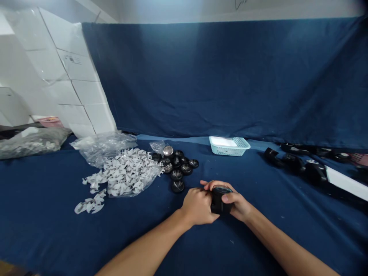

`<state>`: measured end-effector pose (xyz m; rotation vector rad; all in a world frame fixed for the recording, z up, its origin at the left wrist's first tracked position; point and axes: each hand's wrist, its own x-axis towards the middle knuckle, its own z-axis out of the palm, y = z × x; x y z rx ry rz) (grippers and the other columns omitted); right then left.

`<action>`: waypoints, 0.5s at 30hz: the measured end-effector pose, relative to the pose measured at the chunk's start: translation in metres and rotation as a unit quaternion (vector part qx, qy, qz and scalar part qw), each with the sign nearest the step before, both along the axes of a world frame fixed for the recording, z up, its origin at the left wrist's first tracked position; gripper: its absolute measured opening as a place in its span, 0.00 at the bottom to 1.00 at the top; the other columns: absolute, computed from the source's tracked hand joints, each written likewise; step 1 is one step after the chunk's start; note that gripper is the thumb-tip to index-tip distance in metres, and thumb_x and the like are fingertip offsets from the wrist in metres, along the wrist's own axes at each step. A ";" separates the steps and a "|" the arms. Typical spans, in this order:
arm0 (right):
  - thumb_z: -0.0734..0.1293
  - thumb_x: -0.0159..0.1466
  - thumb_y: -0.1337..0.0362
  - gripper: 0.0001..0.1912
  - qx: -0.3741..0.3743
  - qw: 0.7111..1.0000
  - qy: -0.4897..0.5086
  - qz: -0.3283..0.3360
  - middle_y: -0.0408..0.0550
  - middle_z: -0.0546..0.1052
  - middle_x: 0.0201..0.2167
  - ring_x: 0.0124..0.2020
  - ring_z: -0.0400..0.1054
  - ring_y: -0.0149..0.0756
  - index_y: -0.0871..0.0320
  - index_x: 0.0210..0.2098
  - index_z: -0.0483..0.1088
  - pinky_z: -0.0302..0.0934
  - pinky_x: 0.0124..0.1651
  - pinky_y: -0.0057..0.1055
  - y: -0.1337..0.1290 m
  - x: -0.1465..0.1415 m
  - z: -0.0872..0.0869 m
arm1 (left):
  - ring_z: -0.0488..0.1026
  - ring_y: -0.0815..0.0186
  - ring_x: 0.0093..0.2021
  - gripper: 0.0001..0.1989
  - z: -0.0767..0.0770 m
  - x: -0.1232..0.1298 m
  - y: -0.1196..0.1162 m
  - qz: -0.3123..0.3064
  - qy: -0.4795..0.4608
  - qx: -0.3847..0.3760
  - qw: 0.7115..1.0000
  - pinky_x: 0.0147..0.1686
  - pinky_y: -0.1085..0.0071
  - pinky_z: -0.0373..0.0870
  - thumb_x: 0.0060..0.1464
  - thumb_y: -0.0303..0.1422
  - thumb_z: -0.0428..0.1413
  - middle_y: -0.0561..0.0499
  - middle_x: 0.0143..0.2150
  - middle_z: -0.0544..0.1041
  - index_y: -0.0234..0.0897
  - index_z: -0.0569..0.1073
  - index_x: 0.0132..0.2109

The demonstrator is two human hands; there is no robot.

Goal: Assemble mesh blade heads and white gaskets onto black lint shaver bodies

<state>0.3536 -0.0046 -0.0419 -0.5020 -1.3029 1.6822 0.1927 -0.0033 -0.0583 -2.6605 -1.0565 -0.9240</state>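
Both my hands meet over the blue cloth, around a black cylindrical part [220, 205] with a round, ringed top. My right hand [237, 203] wraps its right and far sides, the thumb lying near the top rim. Closed against the left side of the same part is my left hand [199, 206], knuckles up; its fingertips are hidden. Beyond my left hand lies a loose group of round black caps [186, 169] with shiny insides. One silvery perforated disc [168, 150] sits among them.
To the left, a heap of small white plastic pieces [129, 172] spills from a clear bag [103, 145]. A pale-green basket [230, 150] holding something white stands at the back. Several black parts [293, 163] lie to the right. White boxes [86, 90] are stacked beside the blue curtain [215, 76].
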 end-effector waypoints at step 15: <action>0.71 0.49 0.66 0.14 -0.022 0.983 -0.105 -0.151 0.49 0.74 0.55 0.59 0.60 0.54 0.54 0.37 0.80 0.48 0.62 0.49 -0.001 -0.001 0.010 | 0.79 0.54 0.34 0.09 0.000 0.000 0.009 0.032 0.031 -0.025 0.999 0.39 0.60 0.75 0.44 0.31 0.59 0.42 0.33 0.81 0.32 0.77 0.35</action>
